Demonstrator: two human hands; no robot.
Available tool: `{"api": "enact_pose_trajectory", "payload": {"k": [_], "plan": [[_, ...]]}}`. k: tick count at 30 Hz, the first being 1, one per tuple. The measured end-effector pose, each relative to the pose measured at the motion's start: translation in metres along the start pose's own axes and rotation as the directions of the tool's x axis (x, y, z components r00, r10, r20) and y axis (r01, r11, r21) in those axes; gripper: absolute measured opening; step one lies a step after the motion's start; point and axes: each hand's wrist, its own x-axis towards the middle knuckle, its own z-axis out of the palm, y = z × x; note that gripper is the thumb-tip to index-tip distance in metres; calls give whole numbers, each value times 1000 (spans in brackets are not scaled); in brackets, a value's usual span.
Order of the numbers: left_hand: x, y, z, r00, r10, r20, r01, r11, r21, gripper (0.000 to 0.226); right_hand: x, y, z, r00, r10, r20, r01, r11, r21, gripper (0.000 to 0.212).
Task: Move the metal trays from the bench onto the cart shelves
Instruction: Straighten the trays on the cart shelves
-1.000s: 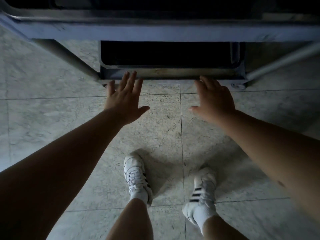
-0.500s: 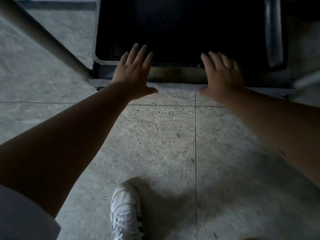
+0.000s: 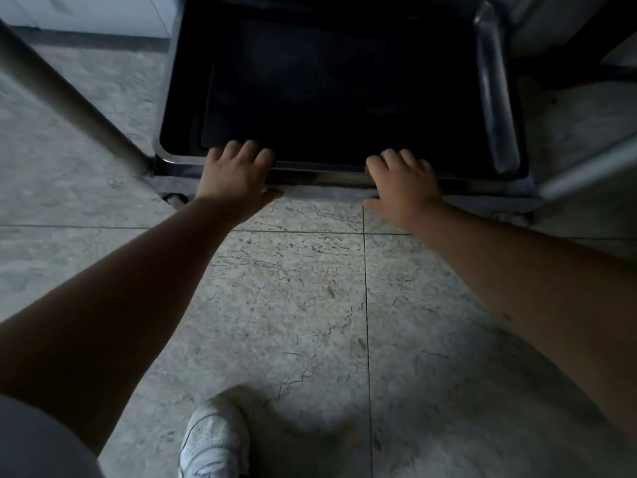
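Observation:
A dark metal tray lies low near the floor, on a frame with metal rails; its inside is almost black. My left hand grips the tray's near rim left of centre, fingers curled over the edge and thumb below. My right hand grips the same rim right of centre in the same way. The near rim shows as a thin shiny strip between my hands.
A slanted metal leg runs down on the left to the frame's corner. A shiny rail borders the tray on the right, with another bar beyond. Grey marble floor tiles lie below, and my white shoe.
My hands went from flat and spread above the floor to curled over the tray's near rim. The view moved in closer over the tray.

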Motion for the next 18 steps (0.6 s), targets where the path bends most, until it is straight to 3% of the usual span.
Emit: {"api": "enact_pose_trajectory", "payload": {"k": [12,18], "plan": [[-18,12,1,994,-99,-41,98,995,-27,38,-11,-18,5,994,54,-91,-53,999,12,26],[-17,11,3,995,-82,-52,81,996,-26,39,-13,-19,8,986,96,-138,-96,995,10,25]]}}
